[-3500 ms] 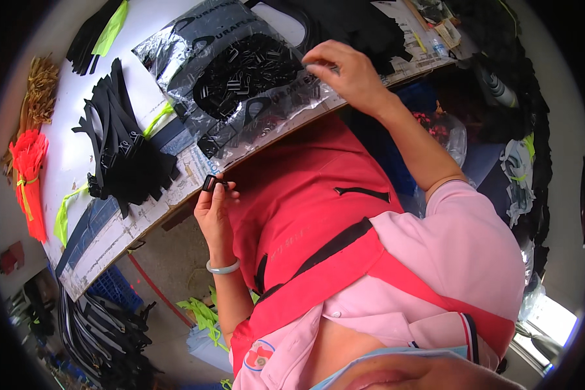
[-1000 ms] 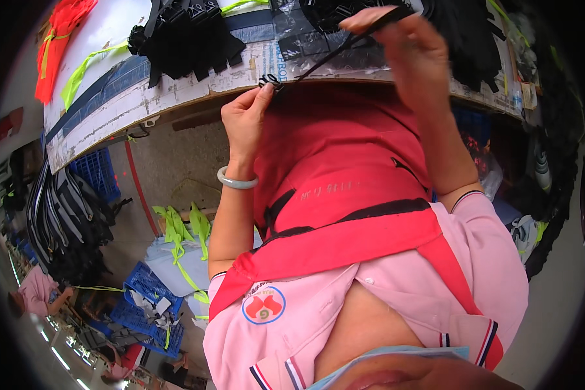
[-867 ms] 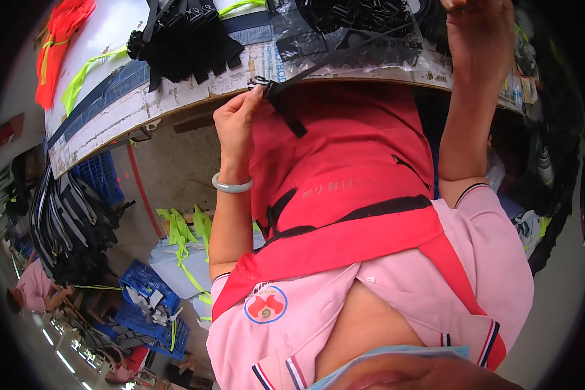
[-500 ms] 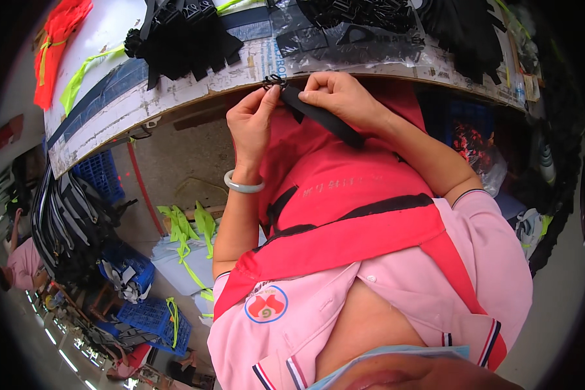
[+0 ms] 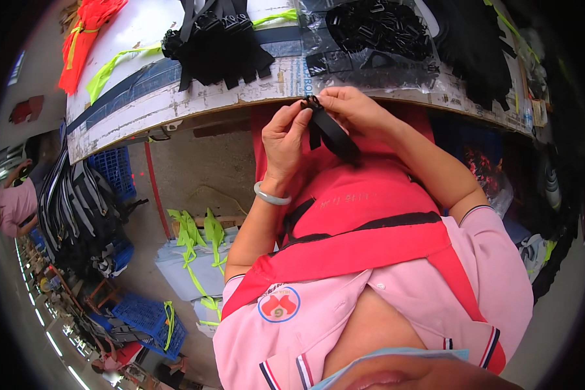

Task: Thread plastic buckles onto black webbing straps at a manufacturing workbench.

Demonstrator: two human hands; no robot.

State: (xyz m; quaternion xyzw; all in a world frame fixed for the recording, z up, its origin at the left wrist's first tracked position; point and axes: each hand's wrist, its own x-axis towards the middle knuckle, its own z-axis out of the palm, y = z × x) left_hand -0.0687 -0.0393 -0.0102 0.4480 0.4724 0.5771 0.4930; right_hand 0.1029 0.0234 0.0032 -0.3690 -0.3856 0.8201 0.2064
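Black strap (image 5: 337, 143) hangs from the fingertips before the red apron (image 5: 383, 179), its top end at a small black buckle (image 5: 312, 101). The left hand (image 5: 285, 140) pinches the buckle from one side; the right hand (image 5: 354, 109) pinches the strap's top from the other, fingers partly hiding the join. Just beyond, the table (image 5: 120, 127) bears bundled black straps (image 5: 224, 62) and a clear plastic bag (image 5: 370, 77) of black buckles (image 5: 378, 27). Dark lettering marks the bag, blue print the table edge, faint characters the apron.
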